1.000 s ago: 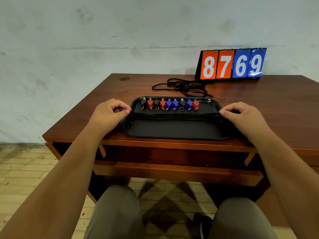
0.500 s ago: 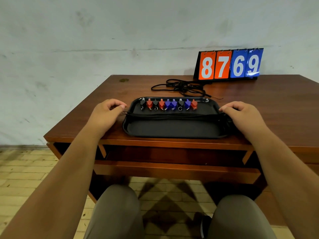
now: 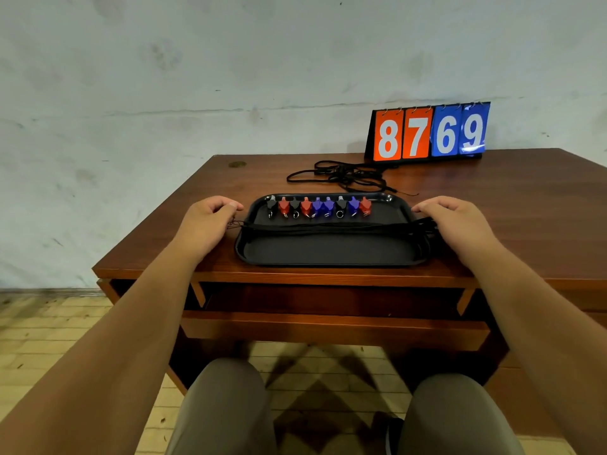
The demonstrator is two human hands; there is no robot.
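Head view. Black tray sits at the near edge of the wooden table, centred in front of the person. A bundle of black cords is stretched straight across the tray's middle, left rim to right rim.

Left hand rests on the table, touching the tray's left end. Its fingers are curled, and frayed cord ends lie against its thumb side. Can't tell if it pinches them.

Right hand is at the tray's right end, fingers curved, with the cord ends running under its edge. Can't tell if it grips them either.

Whistles stand in one row along the tray's far side, beyond the cords and clear of both hands.

Behind the tray there's a loose tangle of cord, and further back right a flip scoreboard reading 8769. Nothing lies between the hands and the tray.

Table is dark brown wood with a shelf underneath. Wall is whitish and stained, floor is yellowish tile. Knees show at the bottom.

Count: 9 whistles (3 black, 3 red, 3 blue), 1 tray, 1 scoreboard with 4 digit cards (2 orange, 2 blue). Cords in the bundle are too merged to count.
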